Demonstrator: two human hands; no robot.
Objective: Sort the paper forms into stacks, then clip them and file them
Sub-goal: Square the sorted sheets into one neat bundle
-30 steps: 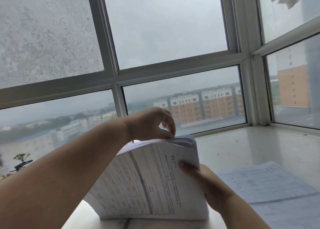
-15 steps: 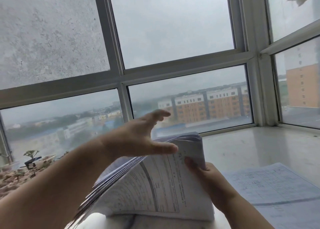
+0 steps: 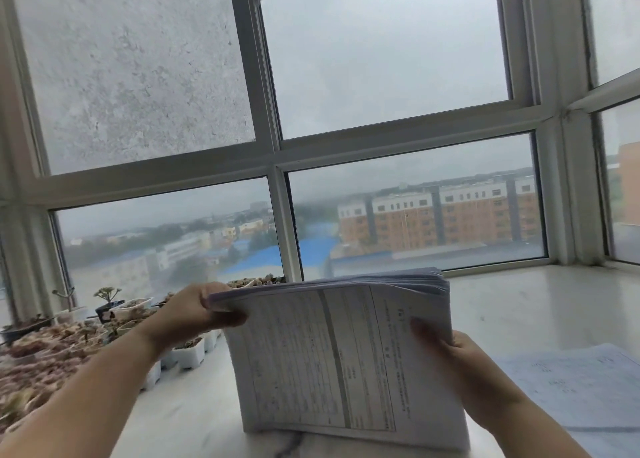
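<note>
Your left hand (image 3: pixel 194 310) has its fingers clamped on the top left corner of the thick stack of forms (image 3: pixel 343 357), standing on edge on the counter (image 3: pixel 540 305). Your right hand (image 3: pixel 460 364) grips its right edge. Loose sheets (image 3: pixel 581 388) lie flat further right; sorting looks barely begun, clipping and filing remain.

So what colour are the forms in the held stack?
White with dark printed tables, on the stack; head view.
</note>
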